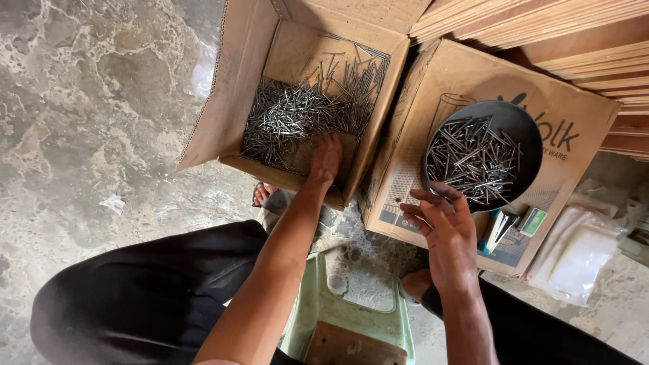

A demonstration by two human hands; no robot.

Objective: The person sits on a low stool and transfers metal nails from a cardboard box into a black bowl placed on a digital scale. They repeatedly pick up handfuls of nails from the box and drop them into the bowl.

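Two bare hands work over heaps of steel nails — the left hand (324, 159) reaches down into an open cardboard box (233, 101), its fingers buried among the loose nails (297, 111) so that whether it grips any cannot be told. The pile spreads ahead of and to the left of that hand, filling most of the box floor.

The right hand (443, 226) hovers open, fingers spread and slightly curled, holding nothing; just beyond its fingertips sits a dark round bowl (524, 128) heaped with more nails (473, 159). The bowl rests on a closed, printed carton (439, 81) lying flat (its top serves as a surface). To the right of that hand lie a few small packets (514, 223) and, farther out, clear plastic bags (574, 253).

Below both wrists, between the person's dark trouser legs, a pale green plastic stool (351, 311) stands on the mottled stone floor (88, 115). Stacked wooden boards (554, 27) rise behind the carton.
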